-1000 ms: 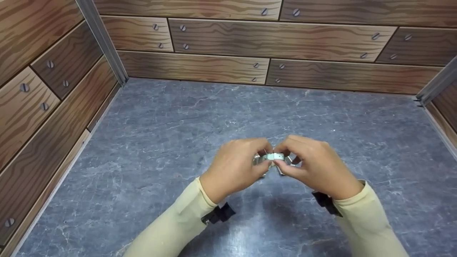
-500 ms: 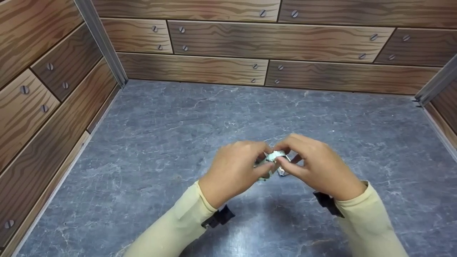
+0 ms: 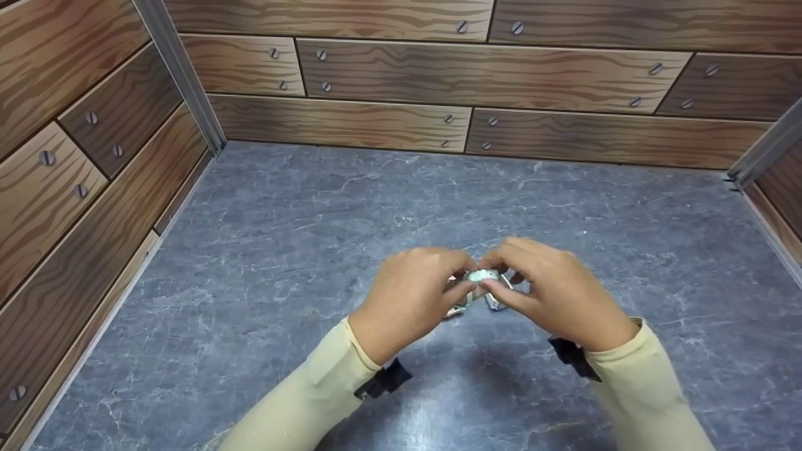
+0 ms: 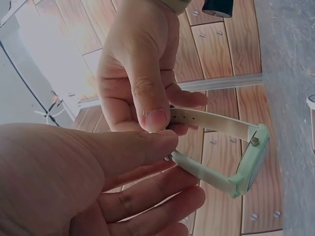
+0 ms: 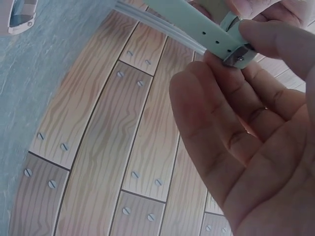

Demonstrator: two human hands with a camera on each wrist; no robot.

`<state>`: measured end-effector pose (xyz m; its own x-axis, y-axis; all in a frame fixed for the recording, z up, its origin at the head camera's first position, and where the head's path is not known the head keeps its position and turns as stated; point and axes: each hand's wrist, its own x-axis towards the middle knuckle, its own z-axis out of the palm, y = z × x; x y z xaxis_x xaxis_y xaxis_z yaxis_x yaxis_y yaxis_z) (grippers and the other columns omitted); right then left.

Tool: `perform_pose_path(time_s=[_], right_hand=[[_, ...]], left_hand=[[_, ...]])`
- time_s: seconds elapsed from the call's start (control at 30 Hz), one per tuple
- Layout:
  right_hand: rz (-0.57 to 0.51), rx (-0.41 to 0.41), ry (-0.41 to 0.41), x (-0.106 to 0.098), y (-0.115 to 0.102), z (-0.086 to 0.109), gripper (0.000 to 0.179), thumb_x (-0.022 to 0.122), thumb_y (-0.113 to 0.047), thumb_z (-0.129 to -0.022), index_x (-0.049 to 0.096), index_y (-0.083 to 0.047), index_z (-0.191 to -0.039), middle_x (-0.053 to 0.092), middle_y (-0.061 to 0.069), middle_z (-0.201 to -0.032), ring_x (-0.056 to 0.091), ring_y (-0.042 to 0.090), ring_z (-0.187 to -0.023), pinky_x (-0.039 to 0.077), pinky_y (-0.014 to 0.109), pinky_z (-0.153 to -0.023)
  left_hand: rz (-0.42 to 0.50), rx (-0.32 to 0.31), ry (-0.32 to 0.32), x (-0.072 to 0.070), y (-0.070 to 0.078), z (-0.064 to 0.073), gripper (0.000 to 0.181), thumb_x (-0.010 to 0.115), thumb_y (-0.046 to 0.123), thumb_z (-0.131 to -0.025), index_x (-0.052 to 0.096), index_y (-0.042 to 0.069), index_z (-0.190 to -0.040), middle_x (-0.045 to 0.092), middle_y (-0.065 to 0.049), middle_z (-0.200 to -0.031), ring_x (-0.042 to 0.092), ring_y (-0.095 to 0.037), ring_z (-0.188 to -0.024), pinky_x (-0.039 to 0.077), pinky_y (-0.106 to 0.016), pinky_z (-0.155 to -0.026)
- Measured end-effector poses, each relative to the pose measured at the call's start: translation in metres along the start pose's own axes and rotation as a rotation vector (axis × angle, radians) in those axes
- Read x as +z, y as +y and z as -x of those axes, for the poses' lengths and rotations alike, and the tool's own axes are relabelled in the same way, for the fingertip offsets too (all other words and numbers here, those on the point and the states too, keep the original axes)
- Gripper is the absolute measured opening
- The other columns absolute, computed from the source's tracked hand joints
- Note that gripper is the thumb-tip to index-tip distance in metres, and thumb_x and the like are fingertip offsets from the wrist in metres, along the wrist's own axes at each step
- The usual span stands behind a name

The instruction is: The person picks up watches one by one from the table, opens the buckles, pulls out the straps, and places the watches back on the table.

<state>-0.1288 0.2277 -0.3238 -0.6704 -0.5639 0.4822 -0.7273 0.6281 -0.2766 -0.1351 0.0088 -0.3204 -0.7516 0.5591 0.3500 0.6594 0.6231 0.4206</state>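
Observation:
A mint-green wristwatch (image 4: 253, 160) hangs from both hands, its strap bent into a loop and its case pointing down towards the table. My left hand (image 3: 416, 291) pinches one strap end between thumb and fingers. Facing it, my right hand (image 3: 551, 294) pinches the strap close to the metal buckle (image 5: 238, 56). In the right wrist view, holes show along the strap (image 5: 204, 33) beside that buckle. The fingertips hide part of the join, so how far the strap is through the buckle cannot be told.
A second watch (image 5: 22, 14) with a pale pinkish case lies on the table, cut off by the frame edge. Wood-patterned walls (image 3: 388, 69) stand behind and at the sides of the grey marbled table (image 3: 313, 219). Black wrist cameras (image 3: 385, 379) sit under the sleeves.
The strap between the fingertips tilted half a second ago and now lies more level. Both hands stay in nearly the same place, still pinching it.

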Motion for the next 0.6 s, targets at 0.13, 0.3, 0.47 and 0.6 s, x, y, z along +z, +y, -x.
perform_pose_path(time_s=[0.13,0.3,0.47,0.6], right_hand=[[-0.005,-0.010,0.007,0.0011,0.0002,-0.0007,0.017,0.080,-0.010,-0.090,0.068,-0.018,-0.100,0.066,-0.011,-0.094,0.063,0.003,-0.078,0.056,0.022,-0.066],[-0.015,0.016,0.006,0.0017,0.0002,-0.0009,0.018,0.077,-0.006,-0.085,0.066,-0.017,-0.094,0.063,-0.013,-0.087,0.062,0.002,-0.074,0.055,0.021,-0.064],[-0.036,0.031,-0.006,0.0035,0.0012,-0.0002,0.017,0.076,-0.006,-0.084,0.066,-0.017,-0.092,0.063,-0.013,-0.087,0.062,0.001,-0.076,0.056,0.022,-0.066],[-0.040,0.022,-0.025,0.0049,0.0002,0.0002,0.017,0.075,-0.006,-0.084,0.066,-0.018,-0.092,0.063,-0.012,-0.088,0.063,0.000,-0.079,0.057,0.022,-0.068]], left_hand=[[-0.002,0.030,-0.007,0.0005,-0.0014,-0.0002,0.016,0.072,0.029,-0.098,0.080,0.018,-0.106,0.078,0.007,-0.094,0.068,-0.003,-0.075,0.055,-0.023,-0.067],[-0.022,0.102,0.001,0.0008,-0.0032,-0.0018,0.013,0.073,0.028,-0.098,0.079,0.018,-0.102,0.077,0.009,-0.092,0.066,-0.002,-0.074,0.052,-0.020,-0.064],[-0.065,0.151,-0.007,0.0023,-0.0062,-0.0023,0.015,0.070,0.029,-0.100,0.076,0.018,-0.093,0.071,0.009,-0.081,0.055,-0.002,-0.062,0.045,-0.019,-0.056],[-0.072,0.183,-0.008,0.0024,-0.0084,-0.0011,0.017,0.070,0.026,-0.099,0.071,0.017,-0.085,0.062,0.008,-0.071,0.042,-0.003,-0.056,0.035,-0.018,-0.051]])
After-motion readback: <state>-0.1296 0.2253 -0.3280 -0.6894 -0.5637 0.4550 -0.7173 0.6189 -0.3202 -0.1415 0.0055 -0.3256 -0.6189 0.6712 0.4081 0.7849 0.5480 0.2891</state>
